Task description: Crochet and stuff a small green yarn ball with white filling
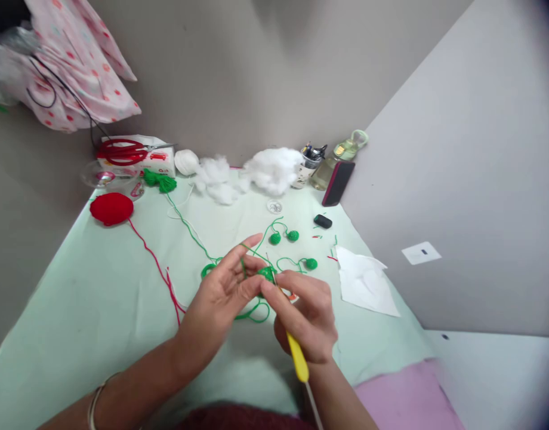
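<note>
In the head view, the left hand [223, 286] pinches a small green crochet piece [266, 274] between thumb and fingers; the right hand's [307, 310] grip is narrow, closed around a yellow-handled hook [298, 357] that reaches the piece. Both work above the middle of the bench [91, 316]. Leftward, open cloth stretches toward the left edge, with a red yarn ball [112, 208] near its far corner. Three green balls [293, 236] lie just beyond the hands. White paper [364, 280] sits near the right edge; white stuffing [274, 170] lines the far edge.
</note>
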Available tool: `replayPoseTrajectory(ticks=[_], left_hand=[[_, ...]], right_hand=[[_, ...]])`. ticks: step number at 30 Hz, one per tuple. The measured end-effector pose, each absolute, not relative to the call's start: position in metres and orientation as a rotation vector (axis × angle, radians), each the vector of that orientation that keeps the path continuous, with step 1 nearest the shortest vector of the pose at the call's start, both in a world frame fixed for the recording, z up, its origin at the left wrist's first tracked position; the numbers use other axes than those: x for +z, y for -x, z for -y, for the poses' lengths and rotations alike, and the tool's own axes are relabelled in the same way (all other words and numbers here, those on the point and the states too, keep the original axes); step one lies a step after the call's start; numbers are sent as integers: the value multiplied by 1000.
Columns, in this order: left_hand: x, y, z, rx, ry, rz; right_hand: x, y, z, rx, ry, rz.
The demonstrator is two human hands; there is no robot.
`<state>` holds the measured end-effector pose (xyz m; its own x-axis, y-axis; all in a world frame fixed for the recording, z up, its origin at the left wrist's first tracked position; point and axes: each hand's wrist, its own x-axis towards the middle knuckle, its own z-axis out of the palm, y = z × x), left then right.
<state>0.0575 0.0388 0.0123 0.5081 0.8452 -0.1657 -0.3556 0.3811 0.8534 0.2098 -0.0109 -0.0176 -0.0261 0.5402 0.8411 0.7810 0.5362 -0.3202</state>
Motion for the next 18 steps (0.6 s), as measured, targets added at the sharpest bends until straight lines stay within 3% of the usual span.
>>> replayPoseTrajectory(ticks=[5,18], left_hand=[[17,-51,-48,619,-680,-543],[15,-42,-65,658,-976,-631]], right_hand=[[-1,-210,3,56,949,1443],[8,-219,-8,734,838,1113]])
